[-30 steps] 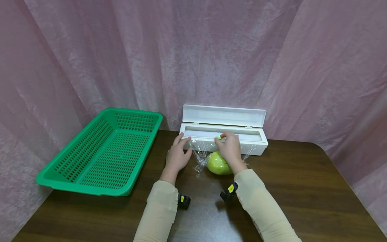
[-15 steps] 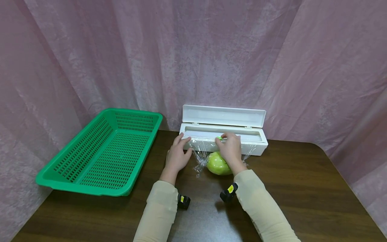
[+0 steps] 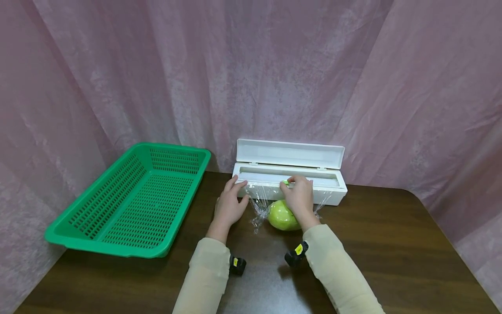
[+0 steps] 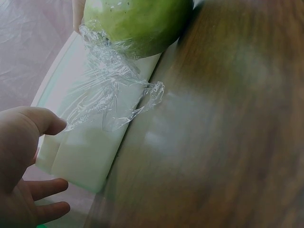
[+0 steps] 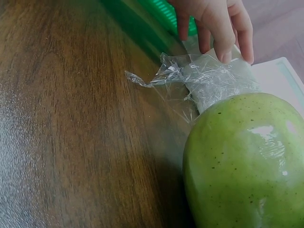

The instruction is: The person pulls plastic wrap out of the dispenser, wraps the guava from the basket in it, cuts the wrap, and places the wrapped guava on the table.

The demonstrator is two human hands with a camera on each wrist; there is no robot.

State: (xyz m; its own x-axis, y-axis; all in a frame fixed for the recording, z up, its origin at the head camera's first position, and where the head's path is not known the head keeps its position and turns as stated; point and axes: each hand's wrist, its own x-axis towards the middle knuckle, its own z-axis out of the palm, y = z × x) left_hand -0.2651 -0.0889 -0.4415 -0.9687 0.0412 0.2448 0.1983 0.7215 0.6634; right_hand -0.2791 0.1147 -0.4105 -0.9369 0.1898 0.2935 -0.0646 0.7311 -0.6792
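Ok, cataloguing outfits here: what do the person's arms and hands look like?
The left sleeve and right sleeve are cream. A black device with a yellow label sits at each cuff. The left hand and right hand are gloveless.

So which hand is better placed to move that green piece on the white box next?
Probably the right hand: it appears to pinch the green piece. The left hand is spread at the left end of the white box, away from that piece, so steadying may suit it.

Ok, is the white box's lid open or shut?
Open: in the head view, the lid stands raised behind the white box, its inside exposed.
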